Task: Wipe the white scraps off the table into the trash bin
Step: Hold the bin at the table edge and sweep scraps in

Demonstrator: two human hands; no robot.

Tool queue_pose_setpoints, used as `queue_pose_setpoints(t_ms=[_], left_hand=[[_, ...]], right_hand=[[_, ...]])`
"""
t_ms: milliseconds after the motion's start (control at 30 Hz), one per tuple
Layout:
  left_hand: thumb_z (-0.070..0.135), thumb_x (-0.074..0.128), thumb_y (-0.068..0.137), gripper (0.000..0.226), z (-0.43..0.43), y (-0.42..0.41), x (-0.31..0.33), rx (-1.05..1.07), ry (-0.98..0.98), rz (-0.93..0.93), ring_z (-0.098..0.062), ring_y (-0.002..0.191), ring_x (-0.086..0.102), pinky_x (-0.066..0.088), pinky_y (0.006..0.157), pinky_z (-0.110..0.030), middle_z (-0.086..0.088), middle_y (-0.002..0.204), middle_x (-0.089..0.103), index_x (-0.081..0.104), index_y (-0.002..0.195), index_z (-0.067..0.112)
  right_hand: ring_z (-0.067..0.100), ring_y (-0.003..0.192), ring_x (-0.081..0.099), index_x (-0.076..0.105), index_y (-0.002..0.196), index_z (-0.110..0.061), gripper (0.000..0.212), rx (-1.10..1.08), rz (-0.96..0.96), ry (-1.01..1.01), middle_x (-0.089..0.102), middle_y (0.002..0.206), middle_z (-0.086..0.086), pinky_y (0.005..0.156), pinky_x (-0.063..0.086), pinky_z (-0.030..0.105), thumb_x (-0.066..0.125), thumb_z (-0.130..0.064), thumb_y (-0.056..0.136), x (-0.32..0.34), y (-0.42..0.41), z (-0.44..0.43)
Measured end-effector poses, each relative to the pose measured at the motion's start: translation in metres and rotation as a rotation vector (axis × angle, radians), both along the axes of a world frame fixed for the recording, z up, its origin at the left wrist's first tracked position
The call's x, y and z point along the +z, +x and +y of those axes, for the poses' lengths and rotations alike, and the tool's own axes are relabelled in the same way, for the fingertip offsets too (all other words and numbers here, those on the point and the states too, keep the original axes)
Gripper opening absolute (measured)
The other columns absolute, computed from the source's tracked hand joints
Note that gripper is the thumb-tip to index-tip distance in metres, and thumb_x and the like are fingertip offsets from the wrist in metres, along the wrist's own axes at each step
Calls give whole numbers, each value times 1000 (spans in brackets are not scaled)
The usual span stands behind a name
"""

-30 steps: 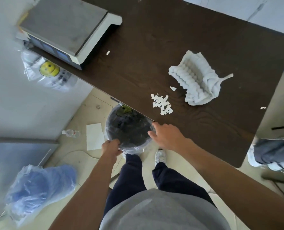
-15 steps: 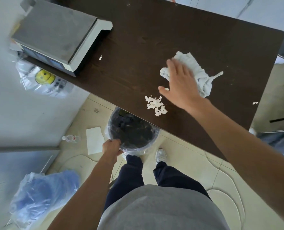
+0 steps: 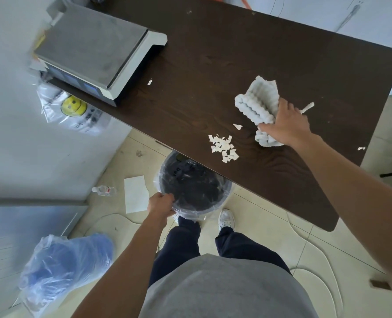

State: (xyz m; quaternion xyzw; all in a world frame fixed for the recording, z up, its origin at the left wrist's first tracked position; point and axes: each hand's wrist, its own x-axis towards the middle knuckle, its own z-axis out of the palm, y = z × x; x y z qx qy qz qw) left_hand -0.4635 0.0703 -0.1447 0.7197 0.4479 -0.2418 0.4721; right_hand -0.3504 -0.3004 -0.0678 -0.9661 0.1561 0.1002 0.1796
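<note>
Dark wood table over a tiled floor. White scraps heaped near the table's front edge, apart from the cloth. Lined trash bin stands on the floor below that edge. Right hand grips a ribbed pale cloth on the tabletop, just right of the heap. Left hand curled over the bin's near rim, holding it. Weighing scale at the table's far left end.

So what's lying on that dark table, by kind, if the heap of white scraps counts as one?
Weighing scale: 1
Cloth: 1, gripped by the right hand
Heap of white scraps: 1
Loose white scraps apart from it: 3
Total: 6
Tiny specks at the far edge are too small to tell.
</note>
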Motion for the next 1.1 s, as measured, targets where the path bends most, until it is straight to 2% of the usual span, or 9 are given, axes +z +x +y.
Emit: queue_pose_setpoints(t_ms=[267, 633, 867, 1100], left_hand=[[2, 61, 89, 8, -1, -6, 2, -23, 1, -4, -33, 93, 72, 64, 80, -45, -13, 101, 67, 64, 90, 8], [5, 61, 91, 8, -2, -8, 2, -26, 12, -3, -32, 93, 71, 64, 83, -45, -10, 101, 67, 64, 91, 12], [3, 61, 92, 11, 1, -10, 5, -32, -14, 9, -30, 91, 70, 64, 82, -42, -7, 99, 65, 64, 101, 8], [3, 62, 87, 8, -1, -10, 5, -27, -16, 4, -33, 90, 72, 64, 82, -47, -11, 100, 67, 65, 92, 9]], right_hand=[[36, 117, 54, 42, 137, -12, 77, 153, -16, -137, 56, 125, 15, 99, 37, 49, 63, -58, 79, -3, 2, 17], [36, 117, 50, 40, 141, -14, 79, 273, -50, -59, 52, 125, 14, 96, 41, 49, 68, -52, 78, -7, -19, 53], [36, 113, 52, 40, 141, -12, 82, 371, -79, -68, 52, 124, 14, 90, 45, 48, 68, -56, 78, -12, -42, 82], [33, 106, 54, 43, 140, -10, 82, 465, -111, -45, 55, 117, 13, 85, 49, 48, 68, -54, 75, -14, -70, 118]])
